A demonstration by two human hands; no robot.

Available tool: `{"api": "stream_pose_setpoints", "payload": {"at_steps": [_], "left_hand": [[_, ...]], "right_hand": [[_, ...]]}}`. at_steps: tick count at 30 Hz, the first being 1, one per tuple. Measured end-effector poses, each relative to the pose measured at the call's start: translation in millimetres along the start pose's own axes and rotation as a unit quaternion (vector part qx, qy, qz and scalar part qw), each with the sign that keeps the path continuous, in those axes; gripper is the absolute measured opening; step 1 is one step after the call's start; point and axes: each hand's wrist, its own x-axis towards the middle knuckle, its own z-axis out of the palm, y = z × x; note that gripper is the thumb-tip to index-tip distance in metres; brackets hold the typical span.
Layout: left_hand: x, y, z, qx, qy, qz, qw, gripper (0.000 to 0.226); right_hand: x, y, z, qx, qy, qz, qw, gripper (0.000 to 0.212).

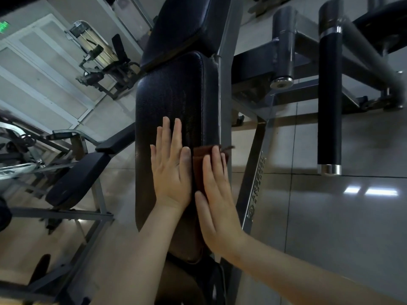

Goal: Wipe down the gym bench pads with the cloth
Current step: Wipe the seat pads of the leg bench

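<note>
Brown cloth point(199, 159): it's lying folded along the right edge of the long black bench pad point(176, 95), roughly halfway down it, with a frayed bit poking out past that edge.
Right hand point(217, 199): it's pressing palm-down on the cloth with the fingers straight and close together. Nothing is curling round the cloth, so it's a flat press, not a grab.
Left hand point(170, 170): it's also lying flat and relaxed, fingers stretched out and slightly spread. It's resting bare on the middle of the pad just beside the cloth, and the thumb is sitting right up against the cloth's left side.
Arm pose: both forearms are coming in from the bottom of the view, the left one running almost straight up and the right one angling in from the bottom right corner. The hands are lying side by side, pointing toward the pad's far end.
Hidden bits: the right palm is covering most of the cloth, so I can't tell how big it is. The forearms are blocking the pad's near end.
Second pad point(182, 25): it's sitting past the far end of the long one, and the view is cutting off its top.
Metal frame point(253, 172): it's running down beside the pad's right edge.
</note>
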Motion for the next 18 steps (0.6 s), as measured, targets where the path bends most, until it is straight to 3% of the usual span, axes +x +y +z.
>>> {"api": "stream_pose_setpoints", "payload": {"at_steps": [6, 10, 15, 18], "left_hand": [[-21.1, 2.0, -2.0, 0.002, -0.004, -0.016, 1.000, 0.055], [-21.9, 2.9, -2.6, 0.000, -0.003, -0.014, 1.000, 0.055], [-21.8, -0.3, -0.6, 0.000, 0.004, -0.004, 1.000, 0.055], [-21.8, -4.2, 0.4, -0.002, 0.003, 0.002, 1.000, 0.058]], "right_hand": [[73.8, 20.8, -17.0, 0.053, 0.029, 0.011, 0.998, 0.060], [129.1, 39.7, -40.1, 0.107, 0.087, 0.197, 0.971, 0.060], [56.8, 15.2, -17.8, 0.108, 0.048, 0.104, 0.988, 0.063], [-23.3, -1.6, 4.3, 0.032, -0.010, 0.013, 0.999, 0.063]]}}
